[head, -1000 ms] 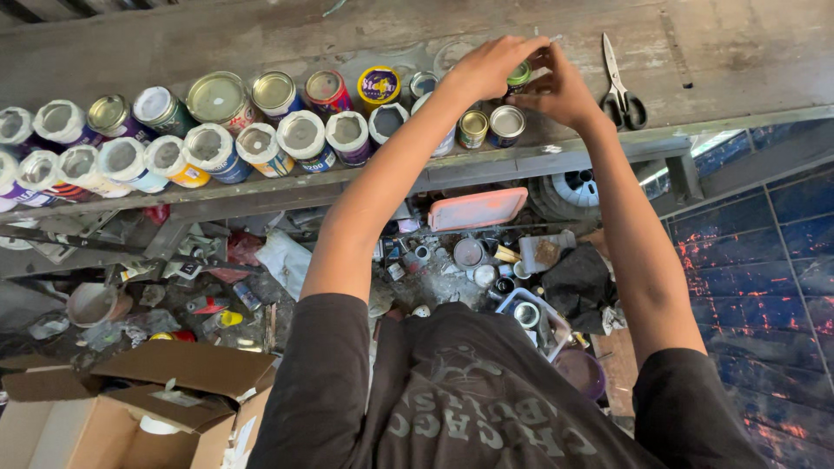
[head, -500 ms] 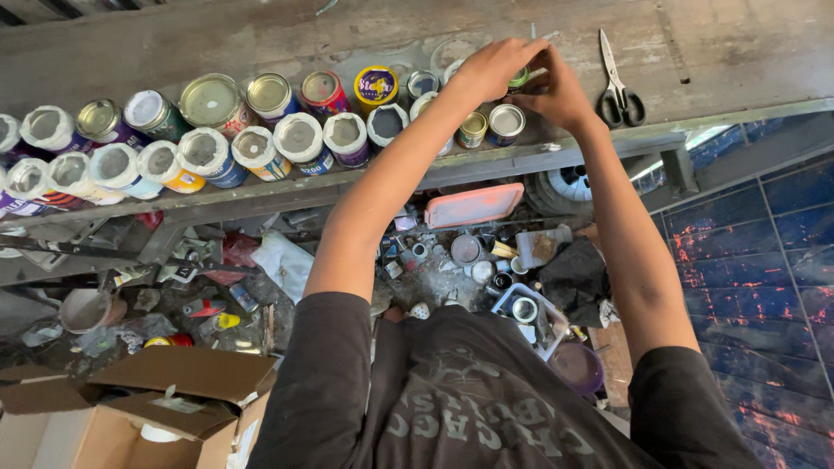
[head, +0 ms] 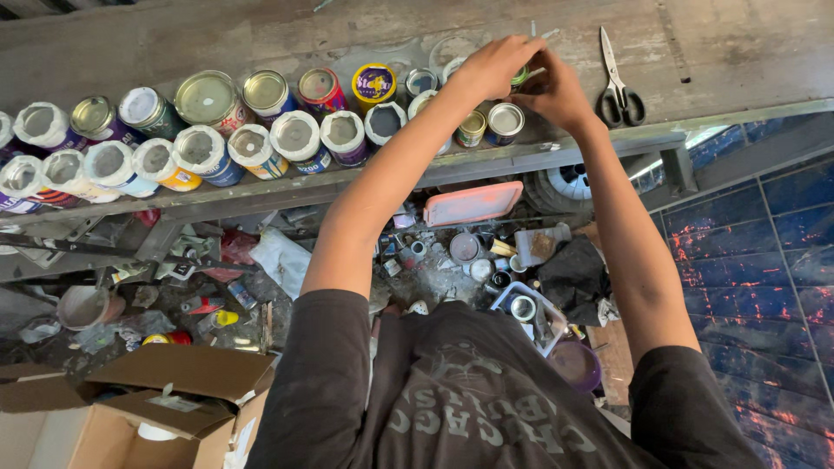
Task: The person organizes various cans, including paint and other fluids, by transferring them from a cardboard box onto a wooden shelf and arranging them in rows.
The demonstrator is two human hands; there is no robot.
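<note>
Both my arms reach forward over a worn wooden bench. My left hand and my right hand meet above the right end of a row of paint cans. Together their fingers close around a small green object, mostly hidden by the fingers. Just below the hands stand two small cans with pale lids. A yellow and purple can stands to the left of my left hand.
Several paint cans lie in two rows along the bench's left part. Black-handled scissors lie right of my hands. Under the bench are a pink tray, jars, rags and clutter. A cardboard box stands lower left, blue tiles on the right.
My hands stay together at the same spot over the cans, with only slight finger movement. The view has shifted a little.
</note>
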